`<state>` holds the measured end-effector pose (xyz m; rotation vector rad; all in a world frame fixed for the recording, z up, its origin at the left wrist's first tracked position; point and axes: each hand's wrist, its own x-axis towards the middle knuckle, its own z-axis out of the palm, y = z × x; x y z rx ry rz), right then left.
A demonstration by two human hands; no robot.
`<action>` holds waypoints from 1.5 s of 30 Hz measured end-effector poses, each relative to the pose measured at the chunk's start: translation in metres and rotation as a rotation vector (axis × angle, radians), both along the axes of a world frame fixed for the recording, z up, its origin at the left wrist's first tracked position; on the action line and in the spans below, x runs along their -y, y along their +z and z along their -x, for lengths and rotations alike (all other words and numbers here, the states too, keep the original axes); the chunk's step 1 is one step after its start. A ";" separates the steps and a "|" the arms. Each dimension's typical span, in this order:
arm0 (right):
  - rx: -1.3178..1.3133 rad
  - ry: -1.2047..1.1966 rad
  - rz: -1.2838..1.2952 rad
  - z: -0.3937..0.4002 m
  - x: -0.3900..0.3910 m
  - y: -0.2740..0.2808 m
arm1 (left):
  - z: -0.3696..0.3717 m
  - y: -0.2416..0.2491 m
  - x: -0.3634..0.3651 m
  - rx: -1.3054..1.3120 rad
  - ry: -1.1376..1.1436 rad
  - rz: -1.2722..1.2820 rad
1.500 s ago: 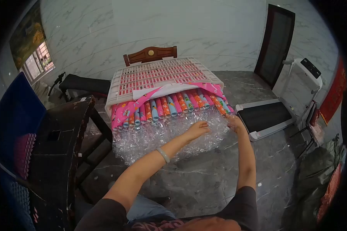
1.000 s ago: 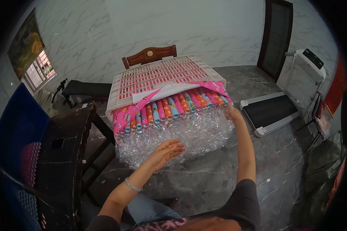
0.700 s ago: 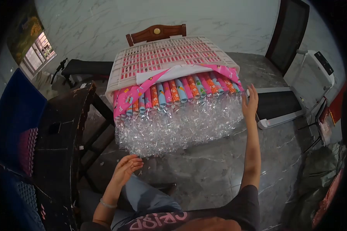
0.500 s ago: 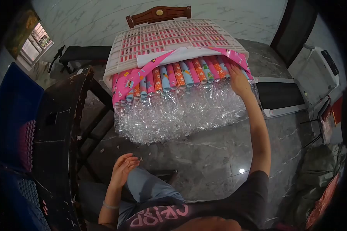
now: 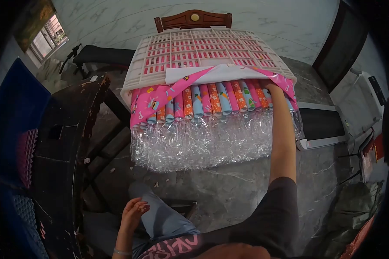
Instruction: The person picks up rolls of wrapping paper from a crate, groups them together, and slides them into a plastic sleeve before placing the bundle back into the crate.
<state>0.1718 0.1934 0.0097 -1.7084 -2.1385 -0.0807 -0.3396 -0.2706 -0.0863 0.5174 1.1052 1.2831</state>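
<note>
A white plastic crate (image 5: 136, 80) lies on its side, with a row of rolled patterned paper tubes (image 5: 216, 98) at its mouth. The tubes are orange, blue and pink, and crinkled clear plastic wrap (image 5: 203, 140) hangs from their near ends. A pink printed sheet (image 5: 153, 100) with a white underside drapes over the crate's opening. My right hand (image 5: 270, 85) reaches in beneath this sheet at the right end of the row; its fingers are hidden. Above my left thigh, my left hand (image 5: 135, 211) is raised with loosely bent fingers and nothing in it.
A dark worn table (image 5: 67, 108) stands on the left, with a blue chair (image 5: 19, 99) beyond it. A wooden chair back (image 5: 194, 19) rises behind the crate. To the right are a treadmill (image 5: 320, 123) and a dark green bag (image 5: 352, 211). Small scraps dot the floor.
My right hand has gone deeper under the pink sheet, so its fingers no longer show. My left hand has dropped slightly. The whole view has shifted a little.
</note>
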 end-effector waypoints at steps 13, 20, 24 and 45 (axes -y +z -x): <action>0.068 -0.338 0.357 0.019 0.062 0.019 | 0.014 0.003 0.019 0.085 0.061 0.026; -0.615 -0.314 -0.474 -0.105 0.113 -0.083 | 0.040 -0.019 0.037 0.078 0.139 0.138; -1.823 -0.160 -0.383 -0.094 0.084 -0.066 | 0.040 -0.019 0.039 0.104 0.130 0.134; -0.243 -0.103 -0.326 -0.020 0.118 -0.033 | 0.063 -0.028 0.066 0.173 0.262 0.056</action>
